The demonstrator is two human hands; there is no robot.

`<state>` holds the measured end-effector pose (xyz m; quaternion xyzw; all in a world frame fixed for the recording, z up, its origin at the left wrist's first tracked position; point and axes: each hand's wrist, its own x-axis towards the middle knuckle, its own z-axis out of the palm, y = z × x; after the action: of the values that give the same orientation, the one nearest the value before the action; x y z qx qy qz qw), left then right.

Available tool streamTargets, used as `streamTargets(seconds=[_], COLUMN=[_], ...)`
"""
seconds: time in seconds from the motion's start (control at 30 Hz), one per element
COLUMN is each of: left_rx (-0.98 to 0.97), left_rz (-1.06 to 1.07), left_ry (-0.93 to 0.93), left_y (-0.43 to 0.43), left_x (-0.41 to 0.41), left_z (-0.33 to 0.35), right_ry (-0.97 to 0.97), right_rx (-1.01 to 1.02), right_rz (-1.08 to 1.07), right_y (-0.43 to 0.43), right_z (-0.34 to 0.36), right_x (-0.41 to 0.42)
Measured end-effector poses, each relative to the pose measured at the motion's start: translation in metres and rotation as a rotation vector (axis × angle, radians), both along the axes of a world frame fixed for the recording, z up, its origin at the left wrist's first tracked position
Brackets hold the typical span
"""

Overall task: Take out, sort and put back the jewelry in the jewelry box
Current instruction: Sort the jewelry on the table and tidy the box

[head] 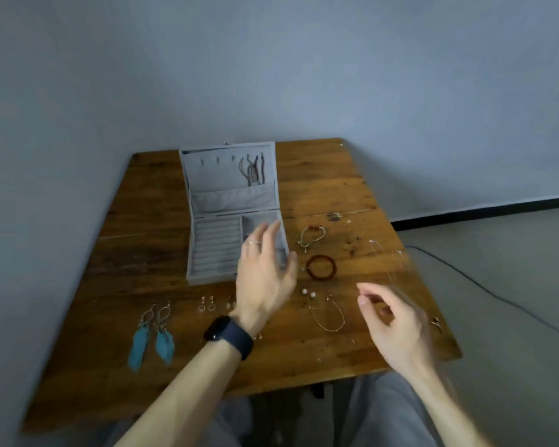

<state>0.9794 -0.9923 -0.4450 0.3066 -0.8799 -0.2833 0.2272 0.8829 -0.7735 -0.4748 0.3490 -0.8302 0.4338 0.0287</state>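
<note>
The wooden desk [336, 175] is standing with its left and far edges close to the wall, while its right and near edges are facing open floor. The grey jewelry box [213, 246] is sitting at the middle of the desk, reaching toward the far edge, with bare wood to its left. It is lying open, its lid [220, 175] leaning back toward the wall with necklaces [254, 171] hanging inside, and its ring rolls are running side to side.

The left hand [265, 272] is hovering over the box's right compartments with its fingers spread and holding nothing. The right hand [397, 324] is hanging blurred near the right edge with its fingers curled; whether it is pinching anything cannot be told.

Blue feather earrings [152, 337] are lying toward the near-left corner, and a red bracelet [321, 267] is lying just right of the box. Pearl studs [308, 292] are lying between the hands.
</note>
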Motion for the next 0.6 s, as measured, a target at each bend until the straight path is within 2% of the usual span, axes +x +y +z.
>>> streamTargets(seconds=[0.13,0.23,0.37,0.6], left_rx=[-0.171,-0.3,-0.413,-0.44], left_rz=[-0.306,-0.449,-0.464,-0.448], left_ry=[-0.099,-0.242,-0.396,-0.396], left_y=[0.084,0.131,0.157,0.16], left_x=[-0.011,-0.018,-0.026,-0.026], left_z=[-0.022,-0.048,-0.077,-0.086], right_ry=[-0.04,-0.006,0.016,0.008], right_rx=[0.082,0.152,0.222,0.192], right_rz=[-0.327,-0.426,-0.453,-0.473], right_y=[0.065,0.095,0.11,0.097], right_z=[-0.022,-0.042,-0.055,-0.046], right_x=[0.003,0.005,0.008,0.014])
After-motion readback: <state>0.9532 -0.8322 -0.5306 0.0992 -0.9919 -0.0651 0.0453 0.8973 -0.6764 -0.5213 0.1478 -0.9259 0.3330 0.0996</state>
